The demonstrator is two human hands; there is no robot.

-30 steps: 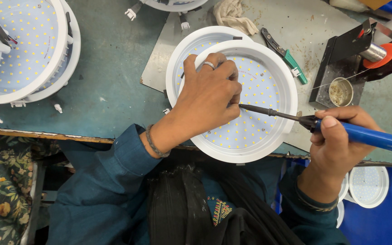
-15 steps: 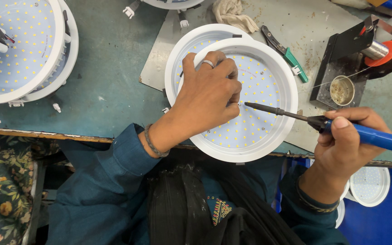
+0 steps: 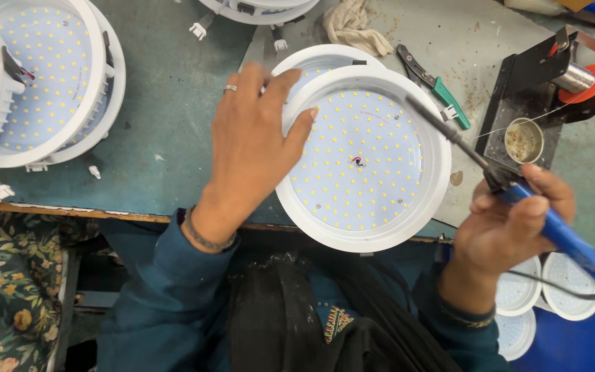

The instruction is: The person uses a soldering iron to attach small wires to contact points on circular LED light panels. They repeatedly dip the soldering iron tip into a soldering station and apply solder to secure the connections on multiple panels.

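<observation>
At the front edge of a green-topped workbench (image 3: pixel 173 103), a person's left hand (image 3: pixel 249 148) lies flat and open, fingers spread, with a ring on one finger and a bangle at the wrist; its fingertips rest against the left rim of a round white LED light panel (image 3: pixel 363 155), gripping nothing. The panel lies face up near the middle of the bench's front edge and overhangs it slightly, its disc dotted with rows of small yellow diodes and a short red-and-black wire at its centre. A second white fitting (image 3: pixel 318 58) shows from beneath it on the far side. The right hand (image 3: pixel 514 231) is closed around the blue handle of a soldering iron (image 3: pixel 518 193), whose dark shaft slants up and left, the tip above the panel's upper right rim. Just beyond that hand, toward the right end of the bench, a black stand (image 3: pixel 518 89) carries a spool of solder wire (image 3: pixel 580 79) and a small round tin (image 3: pixel 523 140). Green-handled cutters (image 3: pixel 439 89) lie between the panel and the stand, and a crumpled cloth (image 3: pixel 352 24) sits at the far edge. More white LED panels (image 3: pixel 49 83) are stacked at the bench's left end, and smaller ones (image 3: pixel 518 293) lie in a blue bin (image 3: pixel 573 344) below the right corner.
</observation>
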